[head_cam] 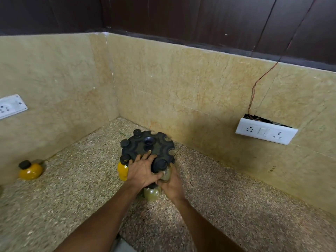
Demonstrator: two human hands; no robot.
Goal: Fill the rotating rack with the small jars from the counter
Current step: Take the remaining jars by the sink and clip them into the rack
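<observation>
With the rack [148, 147] steadied under the flat, open left hand [142, 170], the greenish jar [166, 174] gripped in the right hand [171, 184] is best slid neck-first into the near slot (another jar [31, 170] waits far left on the desk [72, 179]).

We read this as a home kitchen corner: speckled granite counter [72, 188], beige marble-look backsplash [181, 84], white wall socket plates [266, 131] (one hanging loose), dark wood panelling [181, 17] above.
</observation>
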